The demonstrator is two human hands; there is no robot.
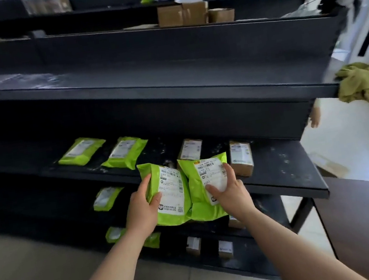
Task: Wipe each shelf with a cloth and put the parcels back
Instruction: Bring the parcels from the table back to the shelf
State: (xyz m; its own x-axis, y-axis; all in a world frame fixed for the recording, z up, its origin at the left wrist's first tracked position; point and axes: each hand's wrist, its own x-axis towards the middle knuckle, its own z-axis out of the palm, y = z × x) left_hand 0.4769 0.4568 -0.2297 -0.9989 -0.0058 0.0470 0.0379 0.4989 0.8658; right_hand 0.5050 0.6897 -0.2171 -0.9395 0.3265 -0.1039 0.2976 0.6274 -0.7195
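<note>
Head view: left hand (141, 208), right hand (231, 192) grip two green parcels (170, 180).

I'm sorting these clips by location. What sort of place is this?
Likely a parcel depot or pickup point: long black shelves hold labelled green mailer bags and small cardboard boxes.

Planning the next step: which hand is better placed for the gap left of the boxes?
Likely left. The left hand holds the E042 parcel before that gap; the right hand's A080 parcel fronts the brown boxes.
</note>
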